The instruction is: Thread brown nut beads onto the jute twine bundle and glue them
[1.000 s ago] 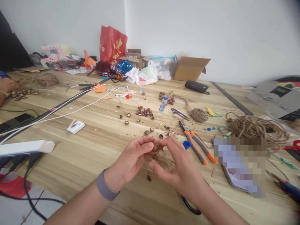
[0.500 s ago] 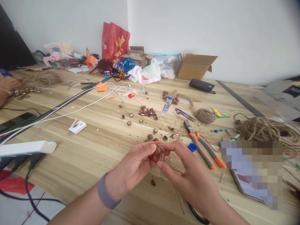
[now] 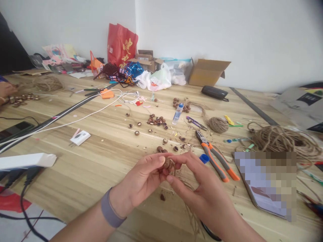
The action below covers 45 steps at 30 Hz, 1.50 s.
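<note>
My left hand (image 3: 137,181), with a grey band on its wrist, pinches a round brown nutshell (image 3: 167,163) between thumb and fingers. Against the shell's right side, my right hand (image 3: 199,185) has its thumb and fingertips closed on thin brown twine (image 3: 172,167). Loose strands of twine (image 3: 193,218) trail down under the right palm. Fingers partly cover the shell, so how the twine sits on it is hard to see. Just beyond the hands lie a few more nutshells (image 3: 159,149), and a dark shell fragment (image 3: 163,197) rests below them.
Right of my hands are a blue cap (image 3: 204,158), orange-grey pliers (image 3: 217,161) and a phone (image 3: 264,188). Behind stand a small glue bottle (image 3: 177,114), a twine ball (image 3: 217,124) and scattered half shells (image 3: 156,120). A power strip (image 3: 27,161) lies left. Another person's hand (image 3: 7,90) is far left.
The whole view has shifted slightly left. Both hands keep their hold on the nutshell and twine, and more trailing strands show below the right hand.
</note>
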{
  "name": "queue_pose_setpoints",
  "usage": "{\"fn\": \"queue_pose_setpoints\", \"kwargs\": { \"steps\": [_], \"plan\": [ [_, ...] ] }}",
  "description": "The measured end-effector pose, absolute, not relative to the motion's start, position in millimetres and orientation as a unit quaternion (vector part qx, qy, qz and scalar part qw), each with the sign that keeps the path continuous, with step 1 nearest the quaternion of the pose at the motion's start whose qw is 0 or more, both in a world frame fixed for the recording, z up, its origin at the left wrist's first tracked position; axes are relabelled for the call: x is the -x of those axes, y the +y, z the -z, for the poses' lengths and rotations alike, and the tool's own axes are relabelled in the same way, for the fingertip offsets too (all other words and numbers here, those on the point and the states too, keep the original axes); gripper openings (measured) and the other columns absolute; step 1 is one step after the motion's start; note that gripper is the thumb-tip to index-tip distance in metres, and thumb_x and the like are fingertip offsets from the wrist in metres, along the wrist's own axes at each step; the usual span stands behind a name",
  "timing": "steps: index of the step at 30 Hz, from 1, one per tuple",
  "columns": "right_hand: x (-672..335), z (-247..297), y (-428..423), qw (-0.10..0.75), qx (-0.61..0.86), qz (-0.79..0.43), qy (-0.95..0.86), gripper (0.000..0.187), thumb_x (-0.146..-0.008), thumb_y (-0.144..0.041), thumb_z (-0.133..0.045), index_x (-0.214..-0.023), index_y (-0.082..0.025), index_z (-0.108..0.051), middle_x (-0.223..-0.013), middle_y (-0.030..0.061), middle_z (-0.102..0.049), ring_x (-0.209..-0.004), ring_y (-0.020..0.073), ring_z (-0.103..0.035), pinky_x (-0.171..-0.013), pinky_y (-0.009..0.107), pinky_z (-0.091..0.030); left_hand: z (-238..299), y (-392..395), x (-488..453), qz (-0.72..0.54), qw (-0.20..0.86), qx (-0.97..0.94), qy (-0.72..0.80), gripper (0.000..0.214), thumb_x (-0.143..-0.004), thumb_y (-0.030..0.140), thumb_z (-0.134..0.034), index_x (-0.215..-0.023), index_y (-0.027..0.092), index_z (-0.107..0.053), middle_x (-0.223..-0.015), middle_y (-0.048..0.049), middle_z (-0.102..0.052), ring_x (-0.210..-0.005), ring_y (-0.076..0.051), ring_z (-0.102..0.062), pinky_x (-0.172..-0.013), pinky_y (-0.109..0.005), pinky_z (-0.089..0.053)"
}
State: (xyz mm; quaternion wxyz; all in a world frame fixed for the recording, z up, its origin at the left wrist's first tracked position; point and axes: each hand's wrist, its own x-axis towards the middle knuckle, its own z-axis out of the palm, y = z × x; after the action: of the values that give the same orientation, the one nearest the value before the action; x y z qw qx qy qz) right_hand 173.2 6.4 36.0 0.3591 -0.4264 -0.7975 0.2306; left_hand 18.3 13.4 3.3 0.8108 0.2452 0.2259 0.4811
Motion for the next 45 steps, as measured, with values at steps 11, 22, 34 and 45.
{"fn": "queue_pose_setpoints", "kwargs": {
  "steps": [11,22,34,45],
  "plan": [
    [-173.6,-38.7,6.7,0.362,0.42,-0.223,-0.802,0.018,-0.08,-0.017,-0.059,-0.096,-0.023,-0.059,-0.085,0.0024,-0.065,-0.08,0.0159,-0.062,-0.07,0.028,-0.053,-4.2,13.3,-17.7,-0.486,0.797,-0.233,0.272,0.027,-0.069,0.029,-0.077,-0.091,0.015,-0.072,-0.082,-0.0037,-0.069,-0.075,-0.012,-0.06,-0.066,-0.021,-0.044],
    [-185.4,-44.3,12.4,0.312,0.429,-0.22,-0.818,0.02,-0.082,-0.027,-0.064,-0.102,-0.027,-0.065,-0.096,0.0038,-0.069,-0.09,0.0197,-0.064,-0.076,0.034,-0.053,-12.1,1.2,-10.7,-0.516,0.537,-0.494,0.448,0.052,-0.073,0.028,-0.075,-0.122,0.025,-0.06,-0.104,-0.0052,-0.069,-0.097,-0.02,-0.062,-0.087,-0.028,-0.045],
    [-195.8,-47.3,22.4,0.33,0.367,-0.18,-0.851,0.018,-0.083,-0.034,-0.066,-0.099,-0.028,-0.071,-0.089,0.0035,-0.072,-0.085,0.019,-0.065,-0.075,0.033,-0.051,-9.1,0.1,-7.8,-0.476,0.531,-0.534,0.454,0.068,-0.07,0.031,-0.077,-0.133,0.028,-0.052,-0.103,-0.0039,-0.068,-0.096,-0.019,-0.059,-0.084,-0.026,-0.043],
    [-195.7,-52.5,22.9,0.313,0.349,-0.186,-0.864,0.018,-0.084,-0.029,-0.064,-0.1,-0.029,-0.071,-0.093,0.0049,-0.072,-0.087,0.0195,-0.066,-0.075,0.033,-0.053,-14.1,5.7,-7.1,-0.478,0.605,-0.485,0.412,0.071,-0.063,0.026,-0.082,-0.129,0.025,-0.055,-0.098,-0.0035,-0.069,-0.094,-0.019,-0.059,-0.085,-0.028,-0.042]
  ]
}}
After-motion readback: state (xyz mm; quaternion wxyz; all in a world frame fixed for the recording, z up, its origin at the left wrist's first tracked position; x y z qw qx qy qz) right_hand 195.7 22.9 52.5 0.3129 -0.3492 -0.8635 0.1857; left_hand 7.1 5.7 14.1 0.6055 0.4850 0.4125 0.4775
